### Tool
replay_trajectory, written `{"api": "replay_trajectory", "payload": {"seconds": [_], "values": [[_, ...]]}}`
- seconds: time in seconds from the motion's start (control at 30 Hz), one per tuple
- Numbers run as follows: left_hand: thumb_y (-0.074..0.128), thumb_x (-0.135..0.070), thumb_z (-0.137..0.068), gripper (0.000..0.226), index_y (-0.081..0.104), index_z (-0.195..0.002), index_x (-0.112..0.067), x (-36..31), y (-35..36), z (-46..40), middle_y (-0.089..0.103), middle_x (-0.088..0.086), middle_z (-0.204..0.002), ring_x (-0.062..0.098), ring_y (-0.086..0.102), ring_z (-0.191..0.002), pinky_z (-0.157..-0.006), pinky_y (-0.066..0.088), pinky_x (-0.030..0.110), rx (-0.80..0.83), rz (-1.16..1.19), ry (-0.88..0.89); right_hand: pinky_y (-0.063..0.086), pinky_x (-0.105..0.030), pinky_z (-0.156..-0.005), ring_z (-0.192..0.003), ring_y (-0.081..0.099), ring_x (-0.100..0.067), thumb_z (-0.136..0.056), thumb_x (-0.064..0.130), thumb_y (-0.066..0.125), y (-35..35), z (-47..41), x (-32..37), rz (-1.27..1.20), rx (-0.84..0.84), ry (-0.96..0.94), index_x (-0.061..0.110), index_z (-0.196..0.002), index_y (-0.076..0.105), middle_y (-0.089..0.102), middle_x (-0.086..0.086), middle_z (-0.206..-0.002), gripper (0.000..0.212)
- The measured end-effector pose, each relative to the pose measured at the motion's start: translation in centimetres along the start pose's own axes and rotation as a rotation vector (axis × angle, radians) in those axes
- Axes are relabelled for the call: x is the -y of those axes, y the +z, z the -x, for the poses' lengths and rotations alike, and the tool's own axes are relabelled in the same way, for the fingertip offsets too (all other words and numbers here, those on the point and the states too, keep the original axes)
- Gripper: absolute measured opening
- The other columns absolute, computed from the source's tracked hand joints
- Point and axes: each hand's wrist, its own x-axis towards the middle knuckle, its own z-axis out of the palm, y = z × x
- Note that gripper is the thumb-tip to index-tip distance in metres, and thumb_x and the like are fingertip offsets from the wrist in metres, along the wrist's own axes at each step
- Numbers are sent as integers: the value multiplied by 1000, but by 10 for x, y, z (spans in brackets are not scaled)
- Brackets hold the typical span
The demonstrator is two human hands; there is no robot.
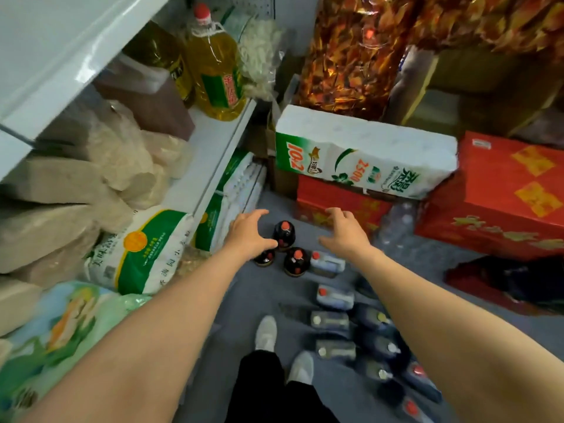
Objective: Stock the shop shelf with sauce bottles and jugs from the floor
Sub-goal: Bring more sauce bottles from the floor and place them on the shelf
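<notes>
— Progress so far?

— Hardly begun, by the look of it. Three dark sauce bottles [283, 235] with red caps standing together on the grey floor [427, 270], just beside a pale jug [326, 264]; a whole row of more jugs and bottles [366, 340] trailing back along the floor past the white shoes [266, 332]. None of that kind visible on the shelf [210, 141], only yellow oil jugs [215, 71] and bagged goods there. Nearly everything left to lift, judging from this.

— And the hands?

— Both reaching down, grasping nothing. Left hand [250, 236] spread and relaxed, just over the nearest of the three bottles, partly hiding one; touching or not, hard to say. Right hand [345, 232] fingers loosely splayed, hovering apart from the bottles, nearer the red cartons [503, 196].

— Anything readable?

— "10.2" and "2500" in red on the white-and-green tissue pack [363, 154], seen upside down, with large Chinese characters beside. More Chinese print on the green-banded rice sack [143, 251], too blurred to read properly. Bottle labels too small to make out.
</notes>
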Motion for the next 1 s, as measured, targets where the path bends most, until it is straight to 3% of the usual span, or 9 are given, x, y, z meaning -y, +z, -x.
{"api": "replay_trajectory", "payload": {"seconds": [0.1,0.3,0.6,0.77,0.9,1.0], "values": [[85,-40,-71,85,43,-145,-34,17,35,-34,45,9,-144,32,42,-134,-106,42,42,58,-12,1,49,-42,-97,-130,46,-32,-92,38,70,29,-23,-30,-37,29,88,20,-150,32,33,-11,-152,71],[85,-37,-72,79,49,-141,-29,63,122,-108,54,10,-135,30,51,-126,-104,44,41,171,-13,9,43,-43,-104,-131,45,-33,-94,44,65,120,-75,-97,-127,56,240,11,-148,36,39,-14,-148,69],[75,-33,-87,66,48,-144,-17,140,249,-220,53,8,-145,25,48,-134,-105,38,32,307,47,105,46,-44,-101,-124,54,-37,-96,43,63,289,-159,-183,-283,59,337,13,-140,49,53,-17,-139,55],[71,-31,-91,67,41,-150,-23,180,314,-274,45,0,-152,15,40,-139,-97,26,9,400,97,174,39,-36,-106,-132,49,-31,-97,52,53,372,-207,-214,-387,87,415,16,-146,48,49,-13,-146,61],[71,-29,-90,72,36,-153,-27,199,353,-303,40,-1,-155,12,34,-142,-103,22,10,424,134,218,37,-39,-111,-136,46,-31,-98,55,50,414,-238,-234,-518,77,459,17,-148,45,49,-15,-148,63],[70,-29,-91,69,37,-152,-28,206,368,-318,36,-1,-156,8,30,-142,-107,18,11,418,148,270,39,-35,-105,-131,50,-27,-99,54,48,428,-252,-243,-581,70,445,19,-145,49,54,-12,-142,57]]}}
